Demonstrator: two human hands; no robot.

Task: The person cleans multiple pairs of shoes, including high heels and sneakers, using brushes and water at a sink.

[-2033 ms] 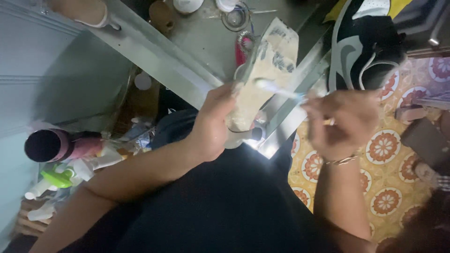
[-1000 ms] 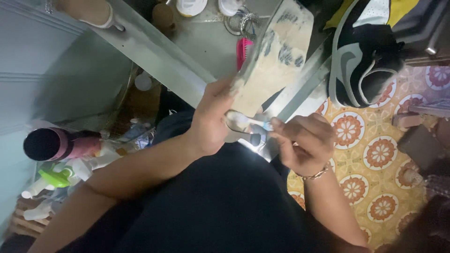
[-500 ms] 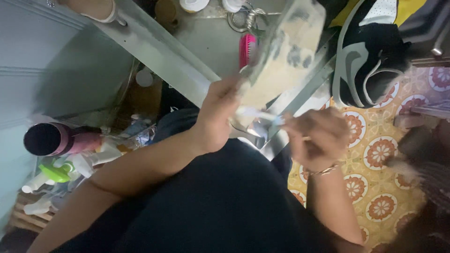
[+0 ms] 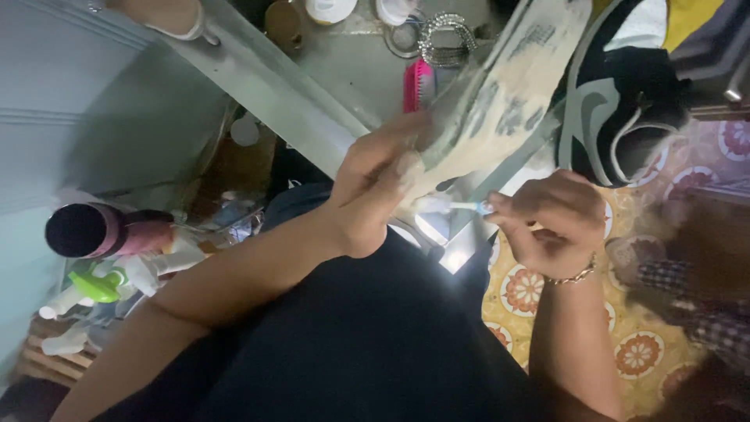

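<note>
My left hand [image 4: 381, 187] grips the lower end of a pale beige shoe sole [image 4: 508, 86] marked with grey smudges and holds it up tilted toward the upper right. Just to its right, my right hand [image 4: 547, 223], with a thin bracelet on the wrist, pinches a small white-handled brush [image 4: 457, 205]. The brush tip touches the sole's lower end, close to my left fingers. A dark garment covers my lap below both hands.
A black-and-white sneaker [image 4: 617, 101] lies at the upper right. A pink brush [image 4: 418, 84] and a metal ring [image 4: 447, 39] lie on the grey ledge [image 4: 266, 78]. A pink-and-black bottle [image 4: 101, 230] and a green item [image 4: 101, 285] sit left. Orange-patterned floor [image 4: 641, 352] shows lower right.
My right hand came down from the sole's middle to its lower end with the brush. The sole has tipped further up and to the right in my left hand.
</note>
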